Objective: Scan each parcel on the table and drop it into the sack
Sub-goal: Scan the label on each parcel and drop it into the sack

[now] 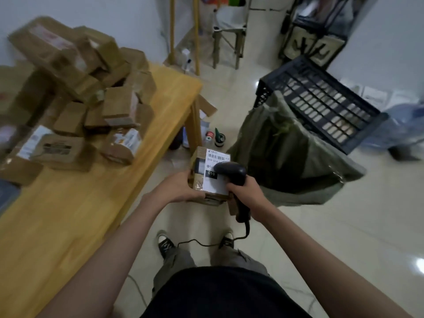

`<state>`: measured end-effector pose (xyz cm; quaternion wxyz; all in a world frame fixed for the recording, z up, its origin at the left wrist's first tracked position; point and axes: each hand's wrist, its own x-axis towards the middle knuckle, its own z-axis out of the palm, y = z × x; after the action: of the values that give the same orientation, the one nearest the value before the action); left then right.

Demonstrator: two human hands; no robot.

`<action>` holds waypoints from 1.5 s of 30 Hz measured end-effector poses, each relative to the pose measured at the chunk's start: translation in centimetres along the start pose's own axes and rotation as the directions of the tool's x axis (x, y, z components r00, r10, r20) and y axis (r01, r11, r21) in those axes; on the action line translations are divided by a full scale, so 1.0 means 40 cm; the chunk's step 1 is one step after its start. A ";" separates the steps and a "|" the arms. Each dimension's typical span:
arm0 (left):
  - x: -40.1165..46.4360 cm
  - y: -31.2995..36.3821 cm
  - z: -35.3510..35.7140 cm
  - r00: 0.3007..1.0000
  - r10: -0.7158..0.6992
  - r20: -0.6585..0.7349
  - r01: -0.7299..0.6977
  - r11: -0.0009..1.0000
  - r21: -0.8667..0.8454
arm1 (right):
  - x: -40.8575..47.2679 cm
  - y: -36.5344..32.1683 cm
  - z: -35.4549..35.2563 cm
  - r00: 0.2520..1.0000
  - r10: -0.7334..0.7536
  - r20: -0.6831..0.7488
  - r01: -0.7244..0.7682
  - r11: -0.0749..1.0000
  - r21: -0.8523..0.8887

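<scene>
I see one parcel in hand, held over the floor just off the near corner of the table, between the table and the sack. My left hand wraps its fingers around the parcel's left and near side. My right hand grips the handle of one black scanner; the scanner head lies over the parcel's white label.

Readable on the label: a barcode near the top, "010-010" printed below it, and "010" in white on a black block. Other print is too small to read.

On the table: a heap of brown cardboard parcels, blurred; I count more than a dozen, exact number not clear. Several carry white labels, none legible.

One green-grey sack, mouth open, sits on the floor to the right of the table, draped against one dark slatted crate tipped on its side.

Floor by the table leg: two tape rolls, just beside each other. One folding chair stands beyond the table's far end. The scanner's cable trails down between my two shoes.
</scene>
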<state>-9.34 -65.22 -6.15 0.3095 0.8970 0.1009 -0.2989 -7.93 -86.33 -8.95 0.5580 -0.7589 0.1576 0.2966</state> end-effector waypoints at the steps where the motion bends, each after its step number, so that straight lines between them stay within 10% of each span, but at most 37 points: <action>1: 0.018 0.027 0.015 1.000 0.012 0.015 -0.012 1.000 0.012 | 0.002 0.012 -0.032 1.000 0.012 -0.012 -0.012 1.000 0.011; 23: 0.544 0.462 0.164 0.879 0.143 0.454 -0.286 0.921 0.265 | 0.280 0.025 -0.449 0.873 0.263 -0.411 -0.246 0.965 0.095; 45: 0.502 0.320 -0.187 0.994 0.057 0.090 -0.083 0.940 0.331 | 0.413 -0.376 -0.345 0.998 -0.036 -0.049 0.023 0.973 -0.231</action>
<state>14.95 -70.78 -7.14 0.1669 0.9270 0.0044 -0.3358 17.22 -92.86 -5.16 0.4662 -0.8283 0.1257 0.2843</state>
